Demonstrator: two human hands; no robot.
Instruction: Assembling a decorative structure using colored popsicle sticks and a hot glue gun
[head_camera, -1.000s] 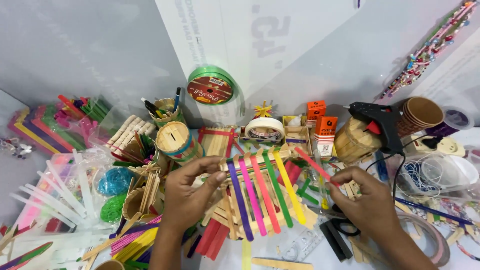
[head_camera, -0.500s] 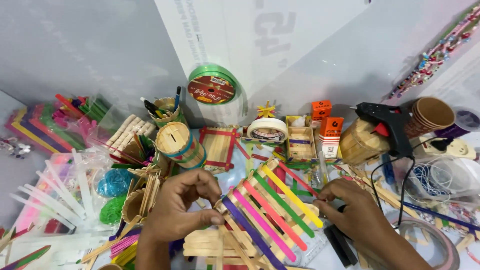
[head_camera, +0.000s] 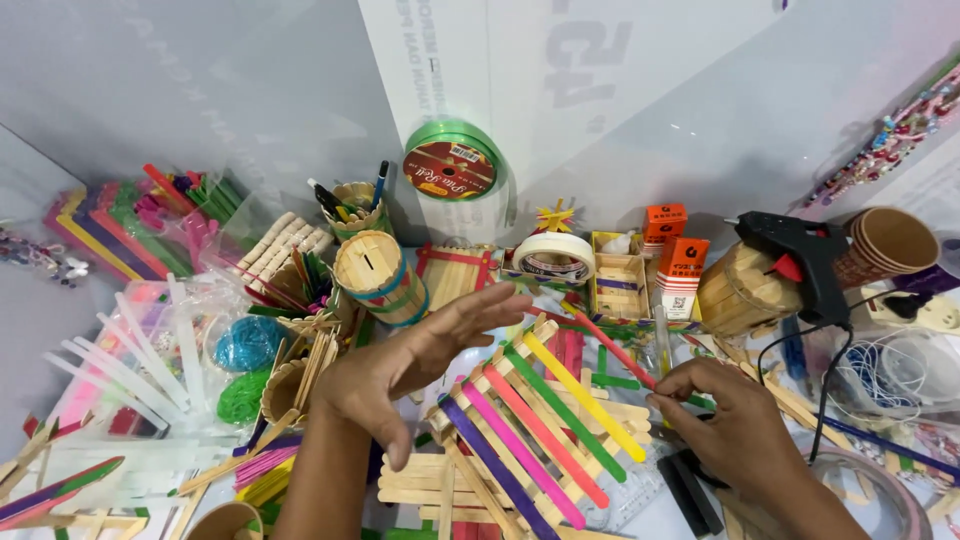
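A frame of plain wooden craft sticks with purple, pink, red, green and yellow sticks laid across it lies tilted in front of me. My left hand hovers flat and open just left of it, fingers spread toward its upper edge, holding nothing. My right hand sits at the frame's right side, fingertips pinched on a thin red stick that runs up and left over the frame's far corner.
A black hot glue gun rests on a wooden stick bucket at right, its cord trailing down. Tape roll, green ribbon spool, round stick money box, paper cups and piles of coloured sticks crowd the table.
The coloured stick frame has turned and come lower, toward me. My left hand let go of it and opened flat. My right hand shifted right and pinched the red stick.
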